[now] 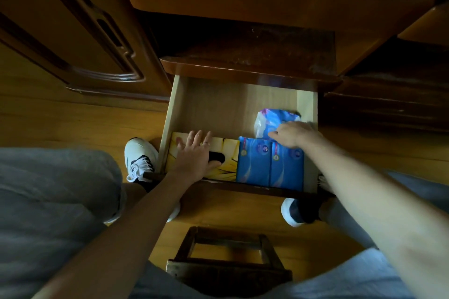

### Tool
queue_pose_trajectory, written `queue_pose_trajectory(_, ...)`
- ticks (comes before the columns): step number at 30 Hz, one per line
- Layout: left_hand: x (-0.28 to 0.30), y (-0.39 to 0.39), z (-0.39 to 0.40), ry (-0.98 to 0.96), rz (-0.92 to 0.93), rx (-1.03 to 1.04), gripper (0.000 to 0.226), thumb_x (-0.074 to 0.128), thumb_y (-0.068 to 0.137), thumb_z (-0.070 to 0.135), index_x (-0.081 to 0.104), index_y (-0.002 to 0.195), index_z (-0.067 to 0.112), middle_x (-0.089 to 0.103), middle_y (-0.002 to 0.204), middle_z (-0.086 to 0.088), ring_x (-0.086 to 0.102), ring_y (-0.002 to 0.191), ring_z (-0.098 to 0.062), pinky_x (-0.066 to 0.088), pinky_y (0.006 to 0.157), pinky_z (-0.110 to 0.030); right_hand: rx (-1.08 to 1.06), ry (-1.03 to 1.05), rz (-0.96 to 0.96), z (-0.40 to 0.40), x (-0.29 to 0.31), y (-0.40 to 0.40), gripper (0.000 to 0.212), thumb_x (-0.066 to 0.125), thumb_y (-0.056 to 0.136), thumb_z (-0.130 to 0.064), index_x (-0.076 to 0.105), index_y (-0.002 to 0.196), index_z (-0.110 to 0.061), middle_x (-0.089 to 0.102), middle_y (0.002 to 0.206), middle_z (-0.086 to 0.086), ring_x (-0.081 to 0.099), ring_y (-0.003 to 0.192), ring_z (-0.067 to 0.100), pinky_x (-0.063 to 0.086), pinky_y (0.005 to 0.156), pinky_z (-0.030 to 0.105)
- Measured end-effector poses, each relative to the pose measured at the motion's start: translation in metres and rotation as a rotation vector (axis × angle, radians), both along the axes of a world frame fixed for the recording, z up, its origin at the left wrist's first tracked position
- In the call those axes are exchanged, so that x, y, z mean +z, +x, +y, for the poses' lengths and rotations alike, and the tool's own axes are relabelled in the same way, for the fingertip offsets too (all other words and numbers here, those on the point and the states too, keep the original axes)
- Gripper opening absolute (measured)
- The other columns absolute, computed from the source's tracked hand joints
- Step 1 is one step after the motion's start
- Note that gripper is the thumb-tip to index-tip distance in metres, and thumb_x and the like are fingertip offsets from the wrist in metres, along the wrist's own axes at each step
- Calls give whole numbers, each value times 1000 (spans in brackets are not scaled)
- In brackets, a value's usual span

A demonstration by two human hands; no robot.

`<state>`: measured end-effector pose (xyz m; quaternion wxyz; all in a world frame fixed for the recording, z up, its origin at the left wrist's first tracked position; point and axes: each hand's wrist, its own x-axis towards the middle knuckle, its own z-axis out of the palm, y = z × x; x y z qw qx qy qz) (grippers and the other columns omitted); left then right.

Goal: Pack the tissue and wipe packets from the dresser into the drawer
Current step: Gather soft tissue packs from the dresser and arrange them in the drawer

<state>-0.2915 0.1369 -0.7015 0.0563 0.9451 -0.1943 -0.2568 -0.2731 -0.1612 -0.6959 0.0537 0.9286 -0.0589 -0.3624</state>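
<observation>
The light wooden drawer (218, 109) is pulled open below the dark dresser top (243, 65). A yellow tissue box (228, 153) lies along its front left, and my left hand (194, 155) rests flat on it with fingers spread. Two blue tissue packets (269, 167) lie side by side at the front right. Behind them sits a soft blue and white wipe packet (272, 119), slightly blurred. My right hand (294, 133) lies on that packet's near edge, fingers curled over it.
The back left of the drawer floor shows bare wood. A small dark wooden stool (228, 257) stands between my knees. My white shoes (139, 155) flank the drawer front on a wooden floor. A carved cabinet door (73, 31) stands to the left.
</observation>
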Motion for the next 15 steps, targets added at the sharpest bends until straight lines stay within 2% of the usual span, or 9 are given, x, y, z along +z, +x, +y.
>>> queue_pose_trajectory(4,1,2,-1,-20,6,11,94,60,92,59,12,162,20,17,169,-11,9,156,-35,16,120,-62,99,-50,-256,7,15,17,31,46,99,-29,71,111,-17,72,120,9,63,116,29,45,81,35)
queue_pose_trajectory(6,1,2,-1,-14,7,13,94,61,91,59,12,161,20,17,169,-11,9,156,-35,16,120,-62,121,-65,-317,15,17,20,25,52,94,-27,71,106,-15,74,113,8,63,112,28,50,82,37)
queue_pose_trajectory(9,-1,2,-2,-14,9,19,94,61,91,59,13,161,20,17,169,-11,9,156,-35,17,120,-62,107,-34,-433,21,13,22,38,60,94,-36,61,125,-13,65,128,10,57,119,29,53,88,42)
queue_pose_trajectory(10,-2,2,-3,-6,10,22,94,61,91,60,13,161,20,16,169,-11,8,156,-35,17,120,-61,87,-16,-413,20,9,23,47,62,95,-40,54,134,-14,58,137,11,52,125,29,51,94,44)
queue_pose_trajectory(12,-3,2,-4,18,11,27,95,60,91,61,12,162,19,15,169,-10,7,156,-34,16,121,-60,9,48,-239,17,-3,20,61,57,99,-45,40,149,-16,41,155,11,43,138,32,43,104,47)
queue_pose_trajectory(14,-4,1,-5,35,15,28,96,58,91,62,10,162,19,12,170,-10,5,157,-33,14,121,-60,-80,83,-15,16,-17,10,61,45,104,-48,36,155,-17,33,163,12,41,143,34,39,109,49)
queue_pose_trajectory(15,-4,1,-5,44,11,25,96,58,91,63,9,162,20,11,170,-10,4,157,-33,13,121,-60,-99,81,37,15,-21,6,59,41,105,-48,36,156,-17,31,165,13,41,144,34,38,111,49)
